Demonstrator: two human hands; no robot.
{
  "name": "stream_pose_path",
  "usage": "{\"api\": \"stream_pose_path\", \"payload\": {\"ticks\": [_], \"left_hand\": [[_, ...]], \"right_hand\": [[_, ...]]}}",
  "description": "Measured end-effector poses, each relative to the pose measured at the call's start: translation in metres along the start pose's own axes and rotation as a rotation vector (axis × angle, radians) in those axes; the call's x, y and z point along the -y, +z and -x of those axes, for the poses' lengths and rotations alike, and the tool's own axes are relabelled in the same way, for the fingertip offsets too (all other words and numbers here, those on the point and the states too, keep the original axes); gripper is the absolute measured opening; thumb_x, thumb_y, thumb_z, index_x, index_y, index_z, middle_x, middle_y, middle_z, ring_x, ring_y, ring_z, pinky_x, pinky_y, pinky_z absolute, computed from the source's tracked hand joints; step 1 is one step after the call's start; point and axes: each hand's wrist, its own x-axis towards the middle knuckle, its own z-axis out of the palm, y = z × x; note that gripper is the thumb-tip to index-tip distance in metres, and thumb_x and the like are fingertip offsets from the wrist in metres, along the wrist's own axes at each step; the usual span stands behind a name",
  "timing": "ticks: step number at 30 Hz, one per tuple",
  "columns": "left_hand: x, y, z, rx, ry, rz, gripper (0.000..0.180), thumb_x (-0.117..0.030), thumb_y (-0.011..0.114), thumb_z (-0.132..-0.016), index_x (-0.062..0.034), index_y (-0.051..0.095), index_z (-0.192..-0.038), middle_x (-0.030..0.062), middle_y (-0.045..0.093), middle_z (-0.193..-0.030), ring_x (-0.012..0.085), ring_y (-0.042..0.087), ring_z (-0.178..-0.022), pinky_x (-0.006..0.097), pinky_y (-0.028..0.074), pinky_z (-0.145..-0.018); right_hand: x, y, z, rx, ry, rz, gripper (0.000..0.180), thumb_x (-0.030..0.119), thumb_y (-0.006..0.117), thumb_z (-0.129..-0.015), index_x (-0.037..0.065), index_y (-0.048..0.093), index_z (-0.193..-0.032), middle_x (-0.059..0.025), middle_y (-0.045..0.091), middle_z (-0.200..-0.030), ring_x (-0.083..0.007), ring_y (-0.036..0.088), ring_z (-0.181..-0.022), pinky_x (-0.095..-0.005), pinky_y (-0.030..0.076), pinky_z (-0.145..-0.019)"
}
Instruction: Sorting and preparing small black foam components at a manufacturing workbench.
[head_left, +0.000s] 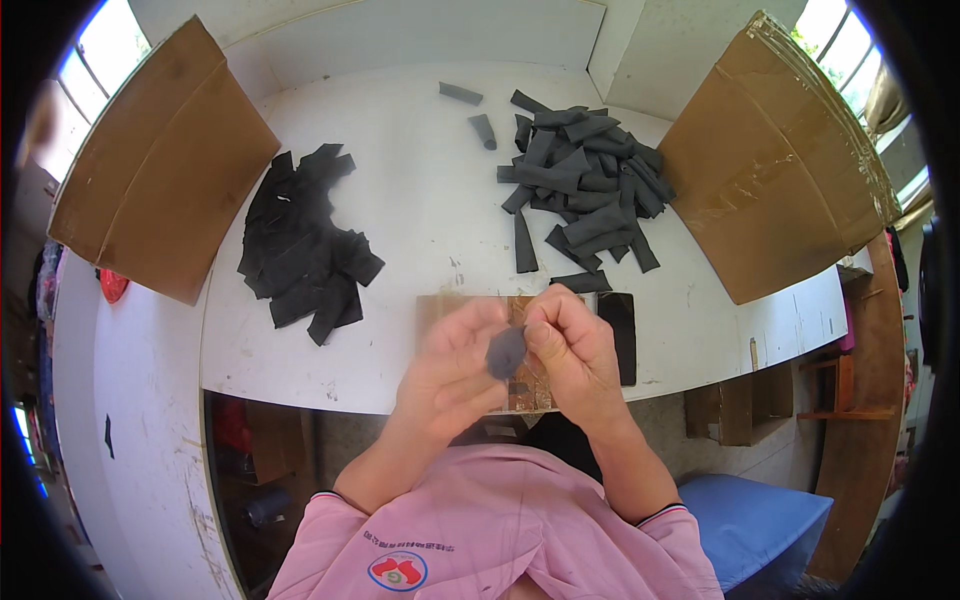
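Note:
Over the front edge of the table, a dark grey fabric tube (506, 354) is held between my two hands, one rounded end turned up. My right hand (577, 355) pinches its upper side with thumb and forefinger. Around its left side curl the fingers of my left hand (448, 365), which is smeared by motion. Beneath the hands lies a brown board (437, 312), partly covered with worn tape. A black flat pad (618, 335) sits beside its right end. Beyond, to the right, is a heap of similar grey tubes (585, 170); to the left lies a heap of black flat fabric pieces (300, 240).
Two loose grey tubes, one farther back (460, 93) and one nearer (483, 131), lie apart from the heap. Cardboard flaps rise at the left (165, 165) and right (780, 160). Below the white table (400, 230) are a cardboard box (738, 408) and a blue cover (755, 520).

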Motion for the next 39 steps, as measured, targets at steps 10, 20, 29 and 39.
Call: {"api": "stream_pose_path", "payload": {"ticks": [10,20,29,39], "left_hand": [[0.001,-0.057,-0.018,-0.355,-0.12,0.429,0.031,-0.004,0.031,-0.086,0.005,0.041,-0.113,0.0024,0.048,-0.054,0.0021,0.031,-0.03,0.017,0.024,-0.031],[0.004,-0.053,-0.023,-0.552,-0.044,0.448,0.026,-0.001,0.032,-0.086,0.0043,0.042,-0.11,-0.0001,0.044,-0.05,0.0033,0.03,-0.031,0.018,0.025,-0.032],[0.023,-0.04,-0.004,-0.262,0.209,-0.729,0.023,-0.001,0.048,-0.083,-0.0011,0.044,-0.106,0.0072,0.056,-0.07,0.0037,0.032,-0.033,0.018,0.023,-0.032],[0.004,-0.055,-0.01,-0.23,-0.035,0.504,0.032,-0.001,0.037,-0.085,-0.0012,0.043,-0.116,0.0107,0.057,-0.09,0.0046,0.034,-0.036,0.019,0.029,-0.037]], "right_hand": [[-0.071,-0.002,-0.008,0.101,0.495,-0.453,0.019,0.018,0.049,-0.085,0.005,0.05,-0.072,0.0019,0.046,-0.061,-0.0057,0.041,-0.055,-0.0199,0.035,-0.052],[-0.082,-0.005,-0.006,0.155,0.519,-0.589,0.019,0.02,0.05,-0.085,0.006,0.051,-0.072,0.0017,0.048,-0.063,-0.0056,0.044,-0.057,-0.0197,0.036,-0.054],[-0.091,-0.01,-0.013,0.278,0.396,-0.468,0.017,0.018,0.049,-0.085,0.006,0.05,-0.073,0.0028,0.047,-0.065,-0.0055,0.043,-0.061,-0.0198,0.035,-0.056],[-0.066,-0.004,-0.026,0.289,0.312,-0.314,0.016,0.016,0.05,-0.085,0.003,0.051,-0.074,0.001,0.049,-0.064,-0.0063,0.044,-0.057,-0.0208,0.037,-0.053]]}}
